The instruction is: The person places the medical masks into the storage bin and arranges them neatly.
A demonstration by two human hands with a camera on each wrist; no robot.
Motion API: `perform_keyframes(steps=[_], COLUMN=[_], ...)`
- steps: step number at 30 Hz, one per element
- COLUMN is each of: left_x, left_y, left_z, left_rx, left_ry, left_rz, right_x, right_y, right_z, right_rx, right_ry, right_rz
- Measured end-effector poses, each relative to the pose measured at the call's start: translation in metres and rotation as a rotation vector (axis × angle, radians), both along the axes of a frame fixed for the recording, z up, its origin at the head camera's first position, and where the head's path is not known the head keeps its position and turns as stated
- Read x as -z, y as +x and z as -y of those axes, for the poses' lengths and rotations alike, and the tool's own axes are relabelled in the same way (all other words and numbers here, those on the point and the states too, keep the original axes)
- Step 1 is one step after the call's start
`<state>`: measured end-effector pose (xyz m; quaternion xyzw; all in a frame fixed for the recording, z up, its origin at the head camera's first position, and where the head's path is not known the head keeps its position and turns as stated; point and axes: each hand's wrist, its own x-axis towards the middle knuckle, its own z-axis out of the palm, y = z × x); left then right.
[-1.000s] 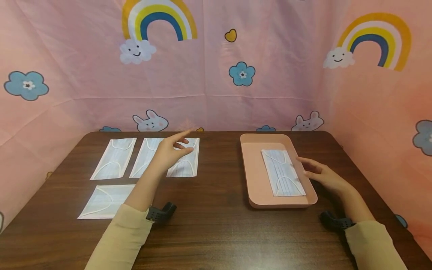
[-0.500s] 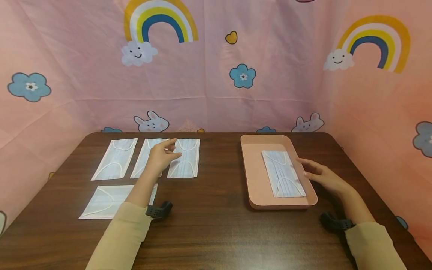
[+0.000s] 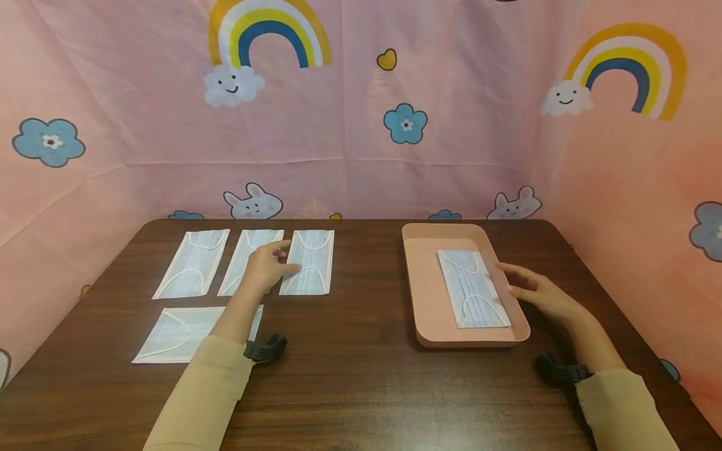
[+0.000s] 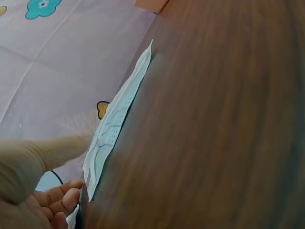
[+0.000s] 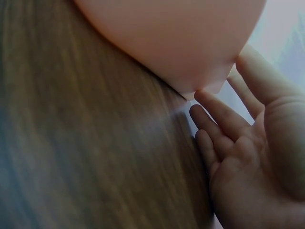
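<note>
Three white face masks lie in a row at the back left of the table; the rightmost mask (image 3: 310,269) is nearest my left hand (image 3: 287,258). That hand lies low over the middle mask (image 3: 251,245), fingers loosely bent, its fingertips at the rightmost mask's left edge, holding nothing. In the left wrist view the thumb (image 4: 43,152) points at that mask's edge (image 4: 114,129). My right hand (image 3: 507,279) rests open beside the right rim of a pink tray (image 3: 429,300), fingers straight and touching the rim. One mask (image 3: 472,288) lies flat in the tray.
A fourth loose mask (image 3: 169,335) lies nearer me at the left, partly under my forearm. The leftmost mask of the row (image 3: 193,270) lies flat. Pink patterned cloth walls the table at the back and both sides. Bare dark wood (image 3: 361,351) lies between the masks and the tray.
My left hand has come down and drawn back left, from above the rightmost mask to low over the middle one. The right hand has not moved.
</note>
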<state>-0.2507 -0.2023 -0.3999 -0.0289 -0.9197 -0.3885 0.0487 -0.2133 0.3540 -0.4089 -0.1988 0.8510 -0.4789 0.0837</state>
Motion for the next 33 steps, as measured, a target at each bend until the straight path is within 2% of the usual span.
perform_keyframes(steps=[6,19,33], left_x=[0.0049,0.0075,0.0065], left_y=[-0.0013,-0.0005,-0.0014], left_z=[0.0007,-0.0039,-0.0086], left_rx=[0.011,0.013,0.018], left_ry=[-0.048,-0.069,-0.084], left_rz=[-0.016,-0.082,-0.072], right_x=[0.0005,-0.0009,-0.0014], right_y=[0.0,0.0015,0.0023], right_z=[0.0003,0.0019,0.0025], right_rx=[-0.004,-0.003,-0.005], right_ry=[-0.009,0.002,0.009], right_rz=[-0.001,-0.014,-0.009])
